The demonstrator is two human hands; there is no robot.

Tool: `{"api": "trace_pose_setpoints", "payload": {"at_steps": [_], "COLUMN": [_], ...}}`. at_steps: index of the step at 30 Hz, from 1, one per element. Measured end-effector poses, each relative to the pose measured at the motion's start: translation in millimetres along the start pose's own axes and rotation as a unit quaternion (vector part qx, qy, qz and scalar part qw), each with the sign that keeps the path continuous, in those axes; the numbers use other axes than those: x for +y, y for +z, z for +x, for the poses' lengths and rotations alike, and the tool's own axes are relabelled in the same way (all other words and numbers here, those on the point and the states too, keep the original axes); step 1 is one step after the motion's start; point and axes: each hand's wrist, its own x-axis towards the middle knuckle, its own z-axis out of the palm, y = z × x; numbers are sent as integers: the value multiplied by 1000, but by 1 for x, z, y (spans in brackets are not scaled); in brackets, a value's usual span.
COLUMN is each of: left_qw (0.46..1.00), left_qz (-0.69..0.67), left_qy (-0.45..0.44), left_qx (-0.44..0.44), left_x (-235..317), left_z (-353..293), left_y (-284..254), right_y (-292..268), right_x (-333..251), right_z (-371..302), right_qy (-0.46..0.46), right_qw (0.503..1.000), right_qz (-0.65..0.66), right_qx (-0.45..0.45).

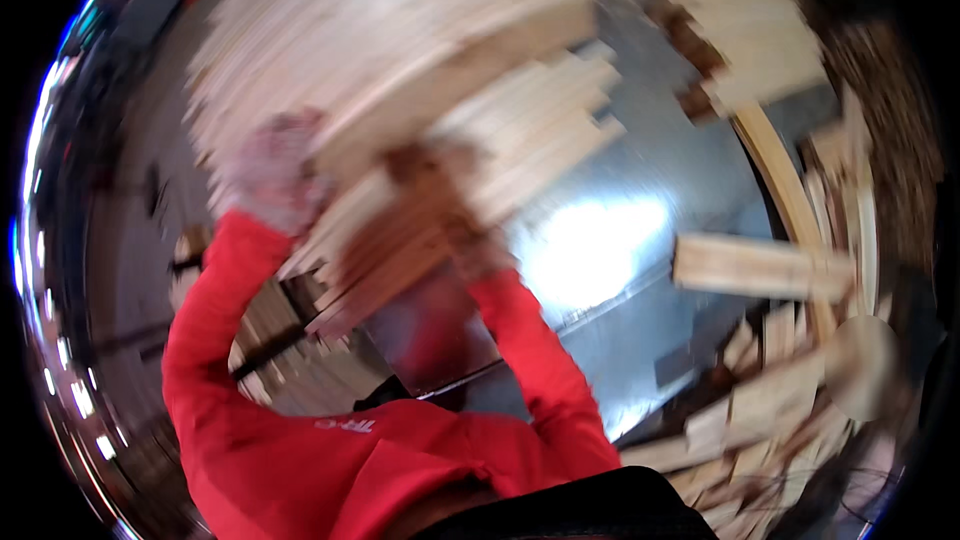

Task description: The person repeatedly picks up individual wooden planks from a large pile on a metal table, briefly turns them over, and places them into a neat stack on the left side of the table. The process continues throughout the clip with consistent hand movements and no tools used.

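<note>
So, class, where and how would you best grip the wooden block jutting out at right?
Probably the left end of the wooden block, from the left: it shows free against the metal surface, whereas its right end overlaps a wooden strip.

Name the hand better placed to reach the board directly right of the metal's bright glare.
Probably the right hand: it is nearer that board, across the metal surface. The left hand is farther left, at the light planks.

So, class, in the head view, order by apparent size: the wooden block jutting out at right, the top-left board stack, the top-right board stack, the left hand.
1. Top-left board stack
2. Top-right board stack
3. Wooden block and left hand: too alike to rank; the hand is blurred.
</note>
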Motion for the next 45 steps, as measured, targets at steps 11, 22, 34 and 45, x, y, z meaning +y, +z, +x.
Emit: {"api": "trace_pose_setpoints", "payload": {"at_steps": [11,22,34,45], "left_qw": [984,363,411,562], "left_qz": [87,-819,-734,-645], "left_qy": [-79,-53,-345,-309], "left_qx": [-136,-441,-417,-417], "left_x": [-29,278,423,474], "left_z": [-35,-126,-169,-230], "left_y": [45,178,58,80], "right_y": [-237,-155,-131,-254], "right_x": [-132,-51,-34,-60], "right_z": [-113,-307,-422,-387], "right_qy": [-157,-108,136,191], "right_qw": [695,794,652,570], "right_qz": [188,-105,-372,-445], "right_qx": [676,588,647,664]}}
